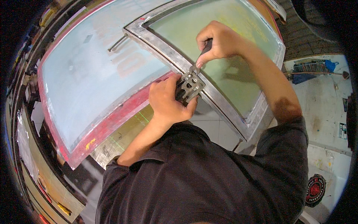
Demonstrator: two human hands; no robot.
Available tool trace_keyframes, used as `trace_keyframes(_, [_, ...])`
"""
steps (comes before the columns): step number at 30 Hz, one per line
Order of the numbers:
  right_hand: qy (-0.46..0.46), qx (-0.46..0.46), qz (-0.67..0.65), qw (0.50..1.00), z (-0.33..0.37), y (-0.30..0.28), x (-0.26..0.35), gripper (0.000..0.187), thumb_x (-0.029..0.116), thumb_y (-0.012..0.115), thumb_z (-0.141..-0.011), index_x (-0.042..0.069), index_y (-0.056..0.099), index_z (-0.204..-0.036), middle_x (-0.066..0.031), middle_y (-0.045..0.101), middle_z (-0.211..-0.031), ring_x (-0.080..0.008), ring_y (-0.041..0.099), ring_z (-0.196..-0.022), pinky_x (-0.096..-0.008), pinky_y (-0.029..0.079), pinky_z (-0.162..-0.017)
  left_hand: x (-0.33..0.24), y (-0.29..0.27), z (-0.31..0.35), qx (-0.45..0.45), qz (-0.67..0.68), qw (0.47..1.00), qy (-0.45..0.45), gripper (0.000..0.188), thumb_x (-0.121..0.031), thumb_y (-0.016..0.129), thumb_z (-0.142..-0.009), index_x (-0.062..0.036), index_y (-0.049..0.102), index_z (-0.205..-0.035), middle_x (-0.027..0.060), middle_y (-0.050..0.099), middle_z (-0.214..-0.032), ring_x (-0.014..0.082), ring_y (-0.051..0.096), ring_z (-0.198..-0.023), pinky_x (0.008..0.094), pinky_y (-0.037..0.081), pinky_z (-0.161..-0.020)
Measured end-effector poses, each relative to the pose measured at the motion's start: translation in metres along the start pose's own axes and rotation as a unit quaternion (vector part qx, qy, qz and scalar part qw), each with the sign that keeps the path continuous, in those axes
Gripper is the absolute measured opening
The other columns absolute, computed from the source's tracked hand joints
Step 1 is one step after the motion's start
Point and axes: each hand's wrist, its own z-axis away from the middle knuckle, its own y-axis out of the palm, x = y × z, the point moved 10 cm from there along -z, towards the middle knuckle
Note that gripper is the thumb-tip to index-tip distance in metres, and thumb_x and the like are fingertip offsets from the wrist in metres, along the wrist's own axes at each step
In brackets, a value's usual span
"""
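My left hand [166,98] grips a metal bracket [192,88] pierced with several holes, its fingers on the left side and thumb below. The bracket sits against the bare-metal frame [220,100]. In my right hand [220,40], closed, is a dark-handled wrench [207,46]. Its rounded metal head meets the upper end of the bracket; whether it is seated on a nut or bolt I cannot tell. The frame surrounds a greenish panel [179,22], on which my right arm casts a shadow.
A large pale blue panel [85,86] with a worn red border [123,112] lies to the left of the frame. A thin rod [118,43] sticks out over it. Shelving with tools [63,209] runs along the far left. A white surface [320,108] with a blue cloth [330,66] is at right.
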Motion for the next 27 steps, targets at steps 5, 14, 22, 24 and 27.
trace_keyframes(5, [-0.059, 0.1, 0.003, 0.993, -0.033, 0.011, 0.023, 0.041, 0.029, 0.085, -0.049, 0.003, 0.054, -0.055, -0.0075, 0.055, -0.054, -0.0231, 0.05, -0.049, -0.0316, 0.039, -0.048, 0.001, 0.0, 0.0, 0.007, 0.002, 1.0, 0.005, 0.052, -0.028, 0.071, -0.05, -0.005, 0.057, -0.094, 0.0089, 0.058, -0.069, 0.0292, 0.055, -0.062, 0.0368, 0.039, -0.06])
trace_keyframes(14, [-0.084, 0.19, -0.066, 0.976, -0.051, 0.042, 0.021, 0.037, 0.026, 0.084, -0.048, 0.002, 0.058, -0.057, -0.0083, 0.057, -0.057, -0.0227, 0.055, -0.058, -0.0326, 0.041, -0.052, -0.002, -0.001, 0.0, -0.005, -0.004, 1.0, 0.026, 0.053, -0.029, 0.071, -0.051, -0.0036, 0.056, -0.096, 0.0089, 0.057, -0.068, 0.0289, 0.055, -0.061, 0.0368, 0.038, -0.059])
trace_keyframes(22, [-0.049, 0.214, -0.102, 0.97, -0.051, 0.055, 0.01, 0.039, 0.027, 0.084, -0.047, 0.001, 0.058, -0.058, -0.0091, 0.056, -0.059, -0.0241, 0.054, -0.058, -0.0339, 0.04, -0.052, -0.002, 0.0, -0.001, 0.006, -0.009, 1.0, 0.017, 0.052, -0.028, 0.07, -0.051, -0.003, 0.057, -0.095, 0.0091, 0.057, -0.069, 0.0282, 0.055, -0.06, 0.0356, 0.038, -0.058])
trace_keyframes(24, [-0.07, 0.217, -0.073, 0.971, -0.053, 0.053, 0.017, 0.041, 0.029, 0.084, -0.046, 0.001, 0.057, -0.058, -0.009, 0.056, -0.059, -0.0254, 0.054, -0.059, -0.0347, 0.04, -0.053, -0.002, -0.001, -0.001, 0.001, -0.009, 1.0, 0.021, 0.052, -0.028, 0.07, -0.051, -0.003, 0.057, -0.095, 0.009, 0.057, -0.069, 0.028, 0.055, -0.06, 0.0354, 0.037, -0.058])
trace_keyframes(27, [-0.111, 0.198, -0.013, 0.974, -0.056, 0.047, 0.029, 0.042, 0.03, 0.083, -0.043, 0.0, 0.056, -0.057, -0.0087, 0.055, -0.059, -0.0268, 0.054, -0.061, -0.0362, 0.041, -0.055, -0.003, -0.001, -0.001, -0.003, -0.011, 1.0, 0.026, 0.053, -0.029, 0.07, -0.051, -0.0031, 0.058, -0.095, 0.009, 0.057, -0.069, 0.0278, 0.055, -0.061, 0.0353, 0.038, -0.058])
